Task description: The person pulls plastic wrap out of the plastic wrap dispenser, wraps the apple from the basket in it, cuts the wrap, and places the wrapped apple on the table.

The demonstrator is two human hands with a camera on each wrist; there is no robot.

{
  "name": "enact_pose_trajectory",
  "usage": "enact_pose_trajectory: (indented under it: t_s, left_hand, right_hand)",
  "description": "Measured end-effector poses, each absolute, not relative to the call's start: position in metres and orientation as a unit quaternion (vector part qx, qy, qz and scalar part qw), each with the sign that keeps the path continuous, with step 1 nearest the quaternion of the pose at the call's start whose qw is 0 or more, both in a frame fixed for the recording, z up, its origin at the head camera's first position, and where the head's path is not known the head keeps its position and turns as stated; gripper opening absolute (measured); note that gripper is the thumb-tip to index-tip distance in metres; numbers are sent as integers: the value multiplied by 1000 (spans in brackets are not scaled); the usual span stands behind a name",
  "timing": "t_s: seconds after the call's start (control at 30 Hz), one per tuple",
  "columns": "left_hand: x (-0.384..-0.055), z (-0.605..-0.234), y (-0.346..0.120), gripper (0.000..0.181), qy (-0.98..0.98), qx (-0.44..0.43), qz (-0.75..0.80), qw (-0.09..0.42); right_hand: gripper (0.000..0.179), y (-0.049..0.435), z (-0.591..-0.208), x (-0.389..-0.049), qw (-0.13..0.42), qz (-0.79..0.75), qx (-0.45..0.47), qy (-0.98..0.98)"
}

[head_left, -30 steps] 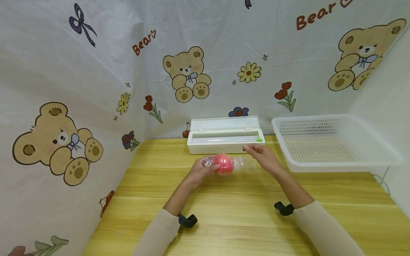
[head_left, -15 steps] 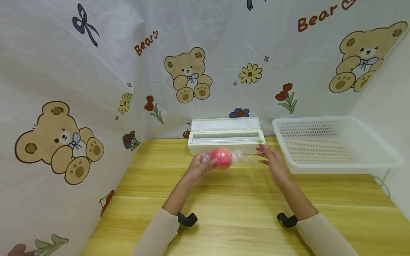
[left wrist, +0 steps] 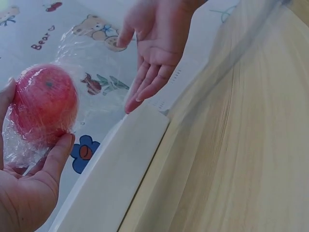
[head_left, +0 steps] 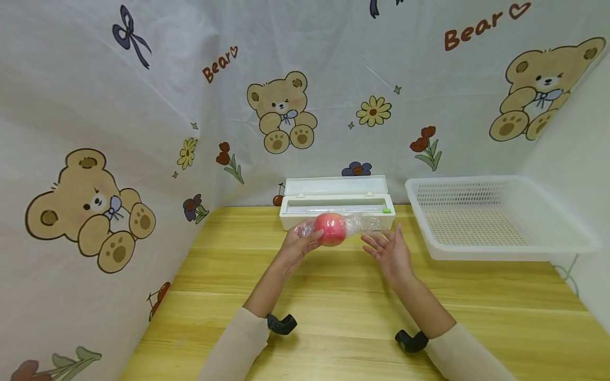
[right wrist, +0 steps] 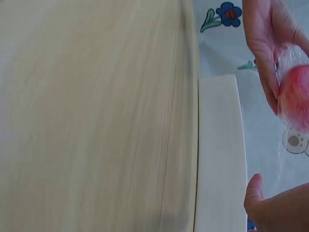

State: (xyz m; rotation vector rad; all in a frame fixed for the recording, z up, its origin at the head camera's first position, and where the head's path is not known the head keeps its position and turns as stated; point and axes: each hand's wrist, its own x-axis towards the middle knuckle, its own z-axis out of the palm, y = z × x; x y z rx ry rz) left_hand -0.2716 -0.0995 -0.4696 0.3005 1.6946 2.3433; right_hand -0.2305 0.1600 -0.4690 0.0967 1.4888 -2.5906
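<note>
My left hand point(head_left: 295, 247) grips a red apple point(head_left: 330, 230) wrapped in clear cling film, above the wooden table. Thumb and fingers press on the apple's left side through bunched film, as the left wrist view shows of the apple point(left wrist: 46, 104). A loose twist of cling film point(head_left: 356, 224) sticks out from the apple's right side. Just right of and below that film tail, my right hand point(head_left: 392, 258) has its fingers extended and palm turned up, holding nothing. In the right wrist view only part of the right hand point(right wrist: 277, 208) shows.
Behind the hands stands a white cling film box point(head_left: 292, 221), lid up, with a film roll inside and a green slider point(head_left: 386, 210) at its right end. A white plastic basket point(head_left: 505, 253) sits at the table's right. Bear-print cloth point(head_left: 324, 42) hangs behind.
My left hand has lifted the wrapped apple slightly. My right hand moved right from the film tail, then came back left and lower, fingers spreading and palm turning up.
</note>
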Motion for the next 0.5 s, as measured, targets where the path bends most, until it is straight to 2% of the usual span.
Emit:
enact_pose_trajectory:
  t_s: [0.27, 0.5]
  left_hand:
    - [-272, -468, -97, 69, 578, 103, 802, 114]
    - [-271, -468, -96, 67, 581, 102, 798, 119]
  right_hand:
    - [89, 141, -466, -233, 90, -913, 39, 395]
    - [94, 132, -463, -237, 48, -925, -11, 377]
